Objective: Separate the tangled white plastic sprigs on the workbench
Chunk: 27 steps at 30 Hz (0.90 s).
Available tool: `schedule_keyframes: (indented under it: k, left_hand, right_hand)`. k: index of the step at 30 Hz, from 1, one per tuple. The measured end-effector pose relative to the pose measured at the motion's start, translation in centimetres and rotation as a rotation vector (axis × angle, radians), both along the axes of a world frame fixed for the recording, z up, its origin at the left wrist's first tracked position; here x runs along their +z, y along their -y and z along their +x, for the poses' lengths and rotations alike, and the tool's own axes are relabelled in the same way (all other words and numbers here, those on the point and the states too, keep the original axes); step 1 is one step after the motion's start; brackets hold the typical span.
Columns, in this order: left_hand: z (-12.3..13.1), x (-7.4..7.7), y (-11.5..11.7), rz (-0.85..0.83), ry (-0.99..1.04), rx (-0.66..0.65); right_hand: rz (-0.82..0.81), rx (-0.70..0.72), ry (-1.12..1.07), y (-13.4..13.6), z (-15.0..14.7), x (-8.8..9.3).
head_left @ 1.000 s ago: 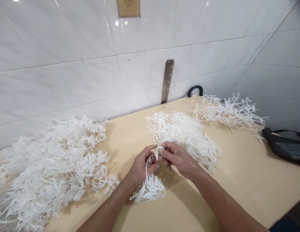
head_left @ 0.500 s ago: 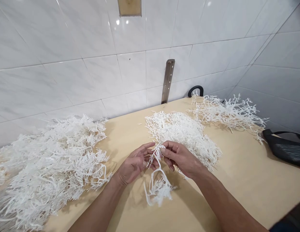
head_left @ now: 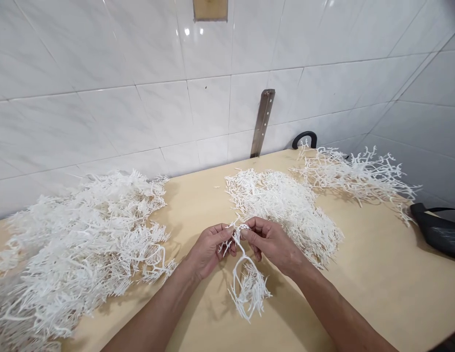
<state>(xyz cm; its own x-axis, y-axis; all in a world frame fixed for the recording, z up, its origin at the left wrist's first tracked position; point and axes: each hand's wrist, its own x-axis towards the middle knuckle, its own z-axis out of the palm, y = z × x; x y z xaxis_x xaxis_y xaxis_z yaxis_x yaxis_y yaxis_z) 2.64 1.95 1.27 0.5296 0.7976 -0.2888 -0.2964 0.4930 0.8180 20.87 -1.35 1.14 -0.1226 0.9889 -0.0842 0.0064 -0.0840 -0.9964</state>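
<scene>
Between my hands hangs a white branched plastic sprig (head_left: 251,288), its bushy lower end dangling above the table. My left hand (head_left: 212,247) pinches the sprig's upper twigs between thumb and fingers. From the other side, my right hand (head_left: 273,242) grips the same top part with thumb and forefinger. Just beyond my right hand lies a low pile of short white bits (head_left: 282,195). To the left of my left hand spreads a big heap of bushy white sprigs (head_left: 102,239).
Bare-looking white branches (head_left: 359,173) lie at the back right of the tan table (head_left: 198,200). A black bag-like object (head_left: 438,232) sits at the right edge. A metal bracket (head_left: 263,122) and a black curved handle (head_left: 305,139) stand near the tiled wall.
My left thumb and fingers have closed on the sprig's top, where they were looser before. The sprig's lower end has swung slightly right. The whole view has shifted a little.
</scene>
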Motion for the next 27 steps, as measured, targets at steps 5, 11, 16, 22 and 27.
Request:
schedule_keyframes:
  k: [5, 11, 16, 22, 27]
  left_hand:
    - [0.1, 0.1, 0.0, 0.008, 0.004, 0.007]
    - [-0.1, -0.1, -0.1, 0.013, 0.018, -0.036]
    - [-0.5, 0.3, -0.1, 0.023, -0.046, -0.117]
    - [-0.7, 0.9, -0.1, 0.049, -0.057, -0.181]
    - [-0.6, 0.6, -0.1, 0.043, -0.096, -0.142]
  right_hand:
    - [-0.015, 0.024, 0.001, 0.0, -0.1, -0.1]
    - [-0.039, 0.057, -0.071, 0.1, 0.3, 0.8]
    - [-0.077, 0.069, -0.136, 0.1, 0.8, 1.2]
    - [-0.052, 0.071, -0.086, 0.0, 0.7, 0.9]
    - [-0.023, 0.065, -0.012, 0.1, 0.4, 0.7]
